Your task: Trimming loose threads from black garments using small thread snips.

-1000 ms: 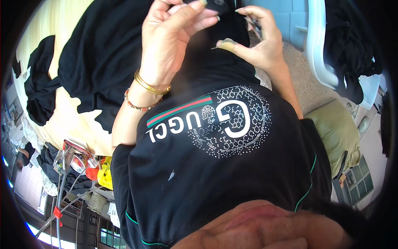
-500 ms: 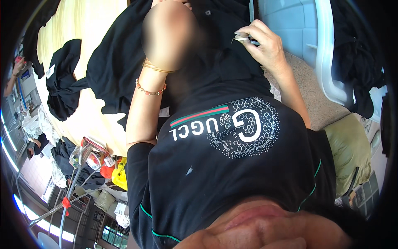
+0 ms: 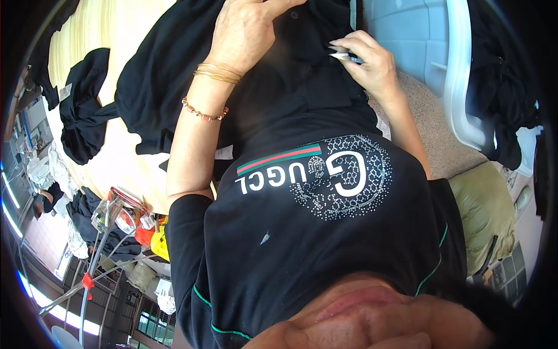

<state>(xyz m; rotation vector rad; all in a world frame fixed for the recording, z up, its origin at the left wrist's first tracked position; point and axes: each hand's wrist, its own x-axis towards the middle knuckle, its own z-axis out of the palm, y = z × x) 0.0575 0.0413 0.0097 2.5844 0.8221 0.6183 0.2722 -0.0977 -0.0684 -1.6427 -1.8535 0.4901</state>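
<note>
Over the black garment (image 3: pixel 285 70) at twelve o'clock, the left hand (image 3: pixel 247 32) had stretched a finger toward three, its hold hidden; the right hand (image 3: pixel 370 62) pinched a small tool (image 3: pixel 355 59), work seemingly ongoing.

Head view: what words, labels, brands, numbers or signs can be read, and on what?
Black shirt: white lettering, legible, upside down across the chest; I won't copy its wording.
Pale label-like patch on the black garment at left: too small to read.
Background: any print is too small or blurred.
</note>
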